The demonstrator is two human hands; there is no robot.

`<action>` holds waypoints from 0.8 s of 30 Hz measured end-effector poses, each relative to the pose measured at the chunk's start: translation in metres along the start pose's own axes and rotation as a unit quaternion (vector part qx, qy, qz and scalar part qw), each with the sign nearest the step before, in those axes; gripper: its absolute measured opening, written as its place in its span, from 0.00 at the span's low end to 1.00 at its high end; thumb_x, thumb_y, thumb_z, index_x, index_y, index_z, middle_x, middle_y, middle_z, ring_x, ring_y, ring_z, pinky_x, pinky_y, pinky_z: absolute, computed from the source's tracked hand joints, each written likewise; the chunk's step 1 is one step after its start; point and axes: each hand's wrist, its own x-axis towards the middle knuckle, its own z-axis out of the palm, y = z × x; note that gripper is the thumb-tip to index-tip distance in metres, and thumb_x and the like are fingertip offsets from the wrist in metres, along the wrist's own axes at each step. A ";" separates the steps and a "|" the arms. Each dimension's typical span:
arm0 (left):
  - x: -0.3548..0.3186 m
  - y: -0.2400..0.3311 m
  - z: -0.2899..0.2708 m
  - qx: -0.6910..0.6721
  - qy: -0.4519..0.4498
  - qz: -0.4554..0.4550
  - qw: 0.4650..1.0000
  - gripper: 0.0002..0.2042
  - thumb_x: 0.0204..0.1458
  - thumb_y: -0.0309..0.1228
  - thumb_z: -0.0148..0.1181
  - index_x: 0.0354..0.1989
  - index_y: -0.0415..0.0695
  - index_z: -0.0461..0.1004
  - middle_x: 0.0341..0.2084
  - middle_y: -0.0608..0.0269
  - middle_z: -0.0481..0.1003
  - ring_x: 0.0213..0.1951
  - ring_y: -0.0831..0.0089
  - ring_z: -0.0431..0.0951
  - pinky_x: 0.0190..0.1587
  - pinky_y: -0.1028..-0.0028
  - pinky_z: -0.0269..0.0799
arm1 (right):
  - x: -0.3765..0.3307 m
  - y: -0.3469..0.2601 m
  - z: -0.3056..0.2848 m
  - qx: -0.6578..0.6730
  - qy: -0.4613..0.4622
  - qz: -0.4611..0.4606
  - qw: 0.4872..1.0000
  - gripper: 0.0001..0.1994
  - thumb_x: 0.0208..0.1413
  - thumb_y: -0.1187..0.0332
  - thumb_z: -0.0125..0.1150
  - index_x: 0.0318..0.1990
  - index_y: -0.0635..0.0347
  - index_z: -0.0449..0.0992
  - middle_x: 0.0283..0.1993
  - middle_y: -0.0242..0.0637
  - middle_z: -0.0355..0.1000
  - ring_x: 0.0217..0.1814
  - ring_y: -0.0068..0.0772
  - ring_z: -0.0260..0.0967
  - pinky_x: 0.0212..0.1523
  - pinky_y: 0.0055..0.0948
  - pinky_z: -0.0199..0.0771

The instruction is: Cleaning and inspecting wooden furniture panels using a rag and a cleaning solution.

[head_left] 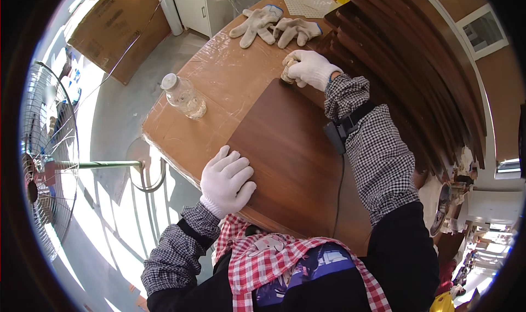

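Observation:
A dark brown wooden board (290,153) lies flat on the table in front of me. My left hand (226,184), in a white glove, rests at the board's left edge with its fingers stretched out. At the board's far corner, my right hand (313,70), also gloved in white, is closed round a small beige wad (286,72), perhaps crumpled cloth. The fingers cover much of it, so its exact kind is unclear. A clear bottle (185,97) with a white cap stands to the left of the board. Two used work gloves (276,27) lie beyond my right hand.
The table (219,65) has a brown, plastic-wrapped top. Several dark wooden panels (400,65) are stacked along the right. A fan (49,158) stands at far left, a large cardboard box (120,24) at back left. A cable (339,197) runs down from my right forearm.

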 end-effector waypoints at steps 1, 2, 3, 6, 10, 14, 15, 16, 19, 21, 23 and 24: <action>0.000 -0.001 0.001 -0.007 0.013 0.009 1.000 0.10 0.34 0.31 0.62 0.24 0.40 0.71 0.26 0.57 0.68 0.30 0.57 0.70 0.38 0.59 0.69 | 0.006 -0.007 0.002 -0.004 -0.001 -0.015 1.000 0.20 0.53 0.66 0.63 0.53 0.65 0.77 0.37 0.32 0.78 0.35 0.22 0.72 0.37 0.25 0.76; 0.000 -0.001 0.002 -0.014 0.026 0.018 0.999 0.10 0.34 0.31 0.61 0.24 0.40 0.71 0.25 0.57 0.67 0.29 0.57 0.69 0.38 0.60 0.68 | 0.016 -0.010 0.003 -0.004 -0.006 -0.018 1.000 0.20 0.53 0.66 0.63 0.53 0.65 0.77 0.37 0.32 0.78 0.35 0.22 0.72 0.37 0.25 0.76; 0.001 0.000 0.003 -0.013 0.041 0.019 0.999 0.10 0.34 0.32 0.61 0.24 0.40 0.71 0.25 0.58 0.67 0.30 0.57 0.70 0.39 0.59 0.69 | 0.024 -0.013 0.004 -0.019 0.002 -0.034 0.999 0.19 0.54 0.66 0.63 0.52 0.65 0.78 0.37 0.32 0.78 0.34 0.22 0.72 0.37 0.24 0.77; 0.003 0.001 0.003 -0.017 0.044 0.018 0.999 0.10 0.34 0.32 0.61 0.24 0.40 0.71 0.26 0.57 0.68 0.30 0.57 0.70 0.39 0.58 0.69 | 0.031 -0.015 -0.001 -0.032 0.006 -0.048 0.998 0.19 0.55 0.65 0.64 0.52 0.65 0.78 0.37 0.32 0.78 0.35 0.21 0.73 0.37 0.24 0.77; 0.001 0.000 0.002 -0.013 0.034 0.017 0.999 0.10 0.35 0.32 0.62 0.24 0.40 0.71 0.26 0.57 0.68 0.31 0.57 0.71 0.40 0.58 0.69 | 0.017 -0.018 0.001 -0.059 -0.007 -0.040 0.997 0.19 0.55 0.66 0.63 0.53 0.65 0.78 0.36 0.33 0.78 0.35 0.23 0.74 0.36 0.25 0.77; 0.001 0.001 0.001 -0.009 0.010 0.016 1.000 0.10 0.35 0.31 0.62 0.25 0.39 0.72 0.28 0.57 0.70 0.32 0.56 0.72 0.40 0.58 0.70 | -0.008 0.013 -0.019 -0.027 -0.011 -0.020 0.999 0.19 0.55 0.68 0.62 0.54 0.68 0.76 0.36 0.35 0.78 0.35 0.24 0.74 0.35 0.24 0.76; -0.002 0.001 -0.001 -0.002 -0.005 0.002 1.000 0.10 0.35 0.30 0.62 0.26 0.39 0.72 0.28 0.57 0.71 0.33 0.56 0.73 0.40 0.57 0.70 | -0.022 0.022 -0.021 -0.031 -0.017 0.001 0.999 0.18 0.55 0.70 0.61 0.53 0.68 0.76 0.36 0.35 0.78 0.34 0.25 0.73 0.34 0.24 0.75; -0.002 0.002 -0.001 -0.003 -0.006 0.007 1.000 0.10 0.35 0.30 0.62 0.26 0.39 0.72 0.28 0.57 0.71 0.33 0.56 0.73 0.40 0.57 0.70 | -0.040 0.032 -0.027 -0.036 -0.018 0.022 0.999 0.16 0.55 0.72 0.60 0.51 0.69 0.75 0.36 0.36 0.77 0.33 0.25 0.72 0.32 0.24 0.73; -0.005 0.002 0.002 0.012 0.000 0.006 1.000 0.10 0.37 0.29 0.63 0.28 0.39 0.74 0.30 0.56 0.74 0.35 0.54 0.75 0.43 0.56 0.72 | -0.098 0.080 -0.044 0.006 -0.001 0.089 0.996 0.16 0.54 0.75 0.60 0.51 0.66 0.76 0.34 0.34 0.77 0.31 0.22 0.70 0.30 0.25 0.71; -0.002 0.005 0.003 0.017 0.049 0.024 0.998 0.08 0.38 0.29 0.63 0.25 0.40 0.72 0.27 0.59 0.71 0.33 0.59 0.72 0.41 0.59 0.70 | -0.151 0.113 -0.060 0.013 0.021 0.132 0.991 0.14 0.55 0.76 0.58 0.50 0.67 0.75 0.34 0.34 0.76 0.30 0.22 0.70 0.30 0.25 0.71; -0.003 0.006 0.002 0.021 0.039 0.022 0.999 0.08 0.39 0.29 0.63 0.26 0.40 0.73 0.28 0.59 0.72 0.34 0.58 0.73 0.43 0.58 0.71 | -0.205 0.145 -0.074 -0.008 0.056 0.189 0.980 0.12 0.56 0.77 0.57 0.48 0.67 0.76 0.34 0.36 0.77 0.32 0.23 0.71 0.30 0.26 0.72; -0.003 0.008 0.001 0.025 0.034 0.017 0.999 0.08 0.40 0.29 0.64 0.26 0.40 0.73 0.28 0.59 0.73 0.34 0.58 0.74 0.44 0.58 0.72 | -0.234 0.160 -0.082 -0.024 0.079 0.221 0.972 0.11 0.56 0.77 0.57 0.46 0.66 0.77 0.34 0.37 0.77 0.33 0.25 0.72 0.31 0.28 0.72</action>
